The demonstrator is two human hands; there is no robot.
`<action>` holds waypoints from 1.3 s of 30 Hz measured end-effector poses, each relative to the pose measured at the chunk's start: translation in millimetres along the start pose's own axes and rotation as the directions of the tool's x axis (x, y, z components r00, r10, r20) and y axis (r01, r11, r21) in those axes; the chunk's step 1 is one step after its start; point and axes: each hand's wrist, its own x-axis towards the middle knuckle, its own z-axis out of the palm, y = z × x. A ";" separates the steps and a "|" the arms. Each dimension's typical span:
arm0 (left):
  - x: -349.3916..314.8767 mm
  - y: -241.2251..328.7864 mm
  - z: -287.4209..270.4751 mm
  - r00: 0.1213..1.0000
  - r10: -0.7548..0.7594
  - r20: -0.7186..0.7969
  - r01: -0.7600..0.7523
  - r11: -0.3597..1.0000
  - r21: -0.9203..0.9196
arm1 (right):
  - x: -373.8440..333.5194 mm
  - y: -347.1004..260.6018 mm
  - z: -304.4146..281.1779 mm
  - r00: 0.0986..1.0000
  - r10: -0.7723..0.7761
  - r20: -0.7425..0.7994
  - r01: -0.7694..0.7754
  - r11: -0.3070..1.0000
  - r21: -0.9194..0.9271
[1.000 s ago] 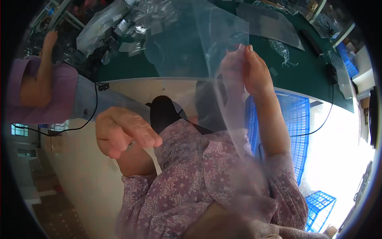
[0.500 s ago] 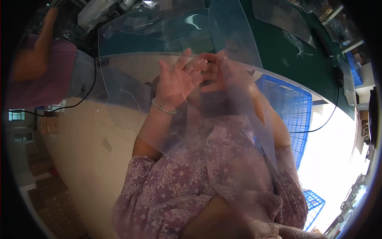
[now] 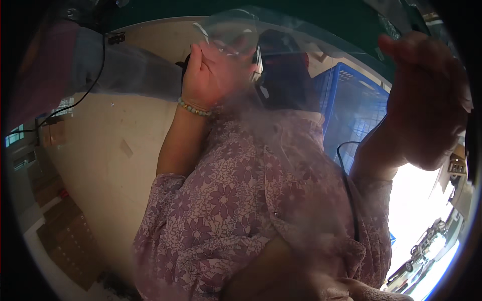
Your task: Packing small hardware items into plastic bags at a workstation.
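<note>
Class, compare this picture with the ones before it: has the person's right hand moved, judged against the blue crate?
Yes. The right hand has swung out to the person's right, from left of the blue crate across to its right side, nearer the camera. The left hand touches the clear plastic sheet.

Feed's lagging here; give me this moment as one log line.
left hand: raised, touching clear plastic film bag | right hand: raised at bag's right side, grip unclear | blue plastic crate: behind

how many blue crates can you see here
1: a blue crate sits behind the clear plastic sheet, between the left hand and the right hand. More could be hidden behind the hands or the sheet.
</note>
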 end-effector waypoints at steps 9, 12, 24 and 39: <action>-1.4 -27.2 -12.7 0.953 -0.130 -0.274 0.220 0.918 0.329 | 8.0 18.2 41.2 0.975 0.148 0.164 -0.087 0.940 -0.331; -5.7 -37.4 -41.5 0.943 -0.209 -0.260 0.259 0.950 0.173 | 10.0 17.2 41.8 0.993 0.062 0.099 -0.010 0.891 -0.453; -4.4 -34.4 -37.4 0.947 -0.116 -0.299 0.187 0.957 0.223 | -3.4 39.1 48.1 0.696 0.707 0.125 -0.437 0.555 -0.708; 24.9 -95.4 -66.8 0.952 -0.232 -0.200 0.303 0.626 0.718 | -52.9 141.4 21.1 0.427 0.899 0.094 -0.424 0.291 -0.858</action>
